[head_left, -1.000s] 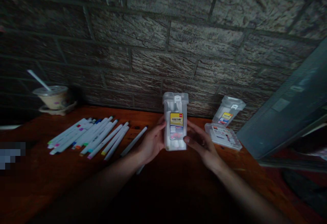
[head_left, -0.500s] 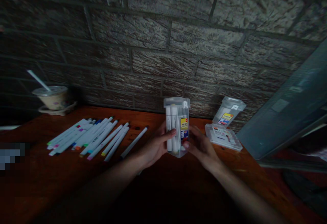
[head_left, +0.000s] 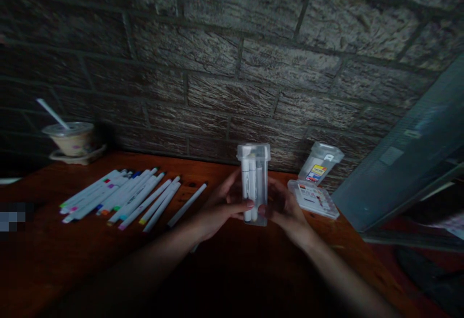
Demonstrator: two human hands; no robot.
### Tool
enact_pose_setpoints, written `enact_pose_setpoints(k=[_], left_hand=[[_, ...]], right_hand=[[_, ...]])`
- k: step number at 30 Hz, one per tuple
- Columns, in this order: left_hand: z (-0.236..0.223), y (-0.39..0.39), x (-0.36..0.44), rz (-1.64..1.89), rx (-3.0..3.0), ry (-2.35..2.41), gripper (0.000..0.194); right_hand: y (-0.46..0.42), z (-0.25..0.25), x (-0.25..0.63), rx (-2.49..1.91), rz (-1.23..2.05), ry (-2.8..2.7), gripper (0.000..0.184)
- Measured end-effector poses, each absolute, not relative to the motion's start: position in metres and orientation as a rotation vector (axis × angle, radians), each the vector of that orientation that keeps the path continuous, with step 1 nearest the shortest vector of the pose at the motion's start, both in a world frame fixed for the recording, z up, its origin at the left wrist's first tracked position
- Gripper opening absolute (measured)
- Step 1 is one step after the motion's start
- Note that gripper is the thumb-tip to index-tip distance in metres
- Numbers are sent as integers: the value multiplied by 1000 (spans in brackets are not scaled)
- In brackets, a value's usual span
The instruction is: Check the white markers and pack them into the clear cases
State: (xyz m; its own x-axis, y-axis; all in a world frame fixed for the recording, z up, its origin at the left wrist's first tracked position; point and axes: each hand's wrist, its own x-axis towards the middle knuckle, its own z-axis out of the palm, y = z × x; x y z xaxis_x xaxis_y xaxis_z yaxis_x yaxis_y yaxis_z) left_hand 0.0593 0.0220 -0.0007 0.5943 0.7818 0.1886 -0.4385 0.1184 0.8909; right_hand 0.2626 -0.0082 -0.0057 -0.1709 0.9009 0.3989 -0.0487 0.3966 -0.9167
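A clear plastic marker case (head_left: 253, 182) with white markers inside stands upright at the middle of the wooden table (head_left: 90, 255). Its narrow side faces me and no label shows. My left hand (head_left: 217, 209) grips the case from the left, thumb across its lower front. My right hand (head_left: 284, 209) grips it from the right, fingers curled round the lower part. Several loose white markers (head_left: 123, 197) with coloured caps lie in a row to the left.
A second marker case (head_left: 321, 166) leans on the brick wall at the right, with a flat clear lid (head_left: 313, 197) lying in front of it. A cup with a spoon (head_left: 70, 137) sits at the far left. A grey slanted panel (head_left: 409, 163) stands at the right.
Both hands have turned the case about its upright axis: the yellow label faced me, then swung to the right, and now it is out of sight. The case stays in the same place.
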Motion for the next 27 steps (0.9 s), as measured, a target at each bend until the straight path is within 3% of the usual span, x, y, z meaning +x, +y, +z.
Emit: enact_pose_setpoints(k=[5, 12, 22, 27], left_hand=[[-6, 26, 60, 992, 1217, 411, 72], [-2, 27, 61, 1046, 1258, 405, 72], [-1, 27, 60, 1001, 1154, 392, 68], [0, 29, 60, 1006, 1121, 362, 76]], right_hand=[[-7, -6, 264, -831, 1033, -1494, 69], [-9, -3, 267, -846, 1013, -1490, 54], [-8, -6, 272, -890, 1008, -1491, 56], [-8, -9, 277, -975, 972, -1452, 53]])
